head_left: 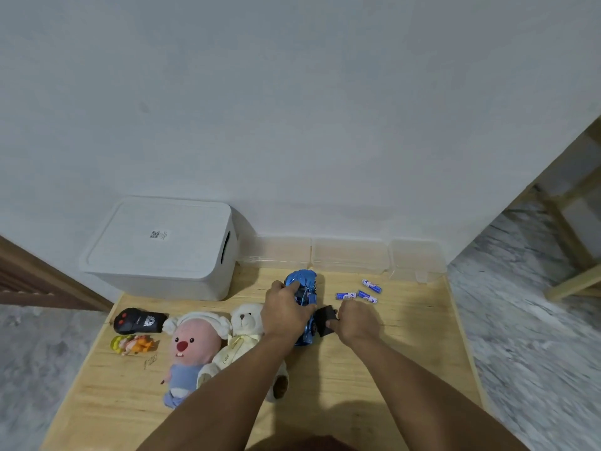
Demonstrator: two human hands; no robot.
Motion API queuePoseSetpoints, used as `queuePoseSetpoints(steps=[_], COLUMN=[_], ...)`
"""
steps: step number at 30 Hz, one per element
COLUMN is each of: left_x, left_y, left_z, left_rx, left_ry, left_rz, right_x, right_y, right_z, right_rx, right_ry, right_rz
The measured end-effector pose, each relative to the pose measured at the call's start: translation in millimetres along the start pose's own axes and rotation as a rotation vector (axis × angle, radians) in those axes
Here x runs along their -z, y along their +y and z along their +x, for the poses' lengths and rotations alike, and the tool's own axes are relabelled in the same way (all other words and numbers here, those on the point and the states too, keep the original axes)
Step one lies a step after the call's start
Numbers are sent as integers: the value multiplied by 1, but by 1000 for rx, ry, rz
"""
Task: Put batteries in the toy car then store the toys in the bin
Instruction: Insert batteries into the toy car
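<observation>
3 batteries (358, 293), 1 toy car (304, 289), 2 plush toys (192, 346), 1 remote (140, 320), 1 figurine (132, 344), 1 bin (162, 249), 3 clear boxes (349, 255).

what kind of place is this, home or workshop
Probably a room in a home: a low wooden table against a plain white wall, a marbled tile floor, and plush toys beside a white lidded storage bin.
</observation>
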State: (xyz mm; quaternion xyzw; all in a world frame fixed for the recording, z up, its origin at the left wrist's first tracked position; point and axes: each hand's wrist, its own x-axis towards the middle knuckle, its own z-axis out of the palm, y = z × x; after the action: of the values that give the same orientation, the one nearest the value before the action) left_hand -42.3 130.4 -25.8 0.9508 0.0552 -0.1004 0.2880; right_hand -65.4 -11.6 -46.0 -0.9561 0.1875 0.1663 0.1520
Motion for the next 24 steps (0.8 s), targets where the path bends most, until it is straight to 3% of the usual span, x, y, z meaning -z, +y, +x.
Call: queuePoseSetpoints(steps=[9,24], left_x=[-14,-27], left_y=[0,10], left_z=[-1,-1], left_rx=[-41,-91], left_ry=[-54,-35], left_rz=[165,469], right_x=[6,14], right_y=[8,38], right_z=[4,25], right_rx=[-46,-89], right_ry=[-2,-20], right_rz=[13,563])
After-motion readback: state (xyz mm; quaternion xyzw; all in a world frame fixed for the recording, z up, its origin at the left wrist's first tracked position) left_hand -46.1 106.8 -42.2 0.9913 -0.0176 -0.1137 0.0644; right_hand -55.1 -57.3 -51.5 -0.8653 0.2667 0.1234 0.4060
